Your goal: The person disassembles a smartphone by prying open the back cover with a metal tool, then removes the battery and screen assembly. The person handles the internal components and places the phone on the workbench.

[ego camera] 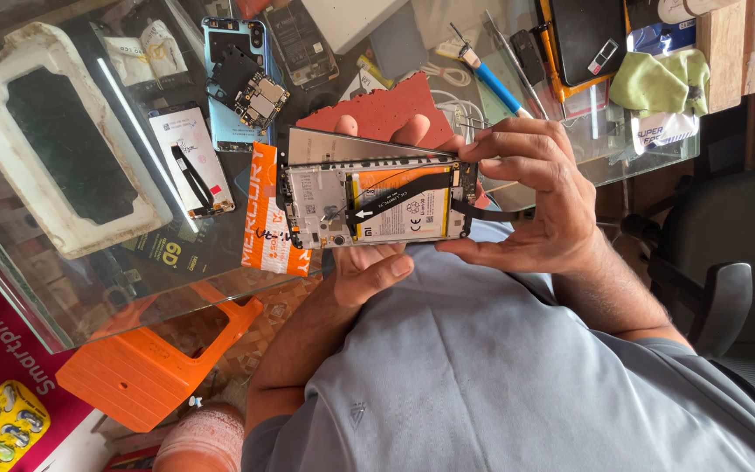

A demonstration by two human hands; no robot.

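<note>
The opened phone (pixel 377 205) is cradled in the left hand (pixel 369 262) and pinched at its edge by the right hand (pixel 535 197) (flex cable (pixel 491 212) exposed), so light, steady pressure is judged best.

The scene is lit evenly by soft daylight, and the fingers of the right hand (pixel 530 188) are rendered sharply, with only faint shading cast beneath them onto the opened phone (pixel 377 205). Beyond the fingertips, a long bright streak of glare is reflected in the glass tabletop (pixel 72 288), and a washed-out patch is seen at the far end of the glass, past the knuckles, beside the green cloth (pixel 661 80). Below the fingers, toward the wrist, the grey shirt (pixel 500 367) is shown slightly soft, and mild stretching is noticed at the picture's corners.
</note>
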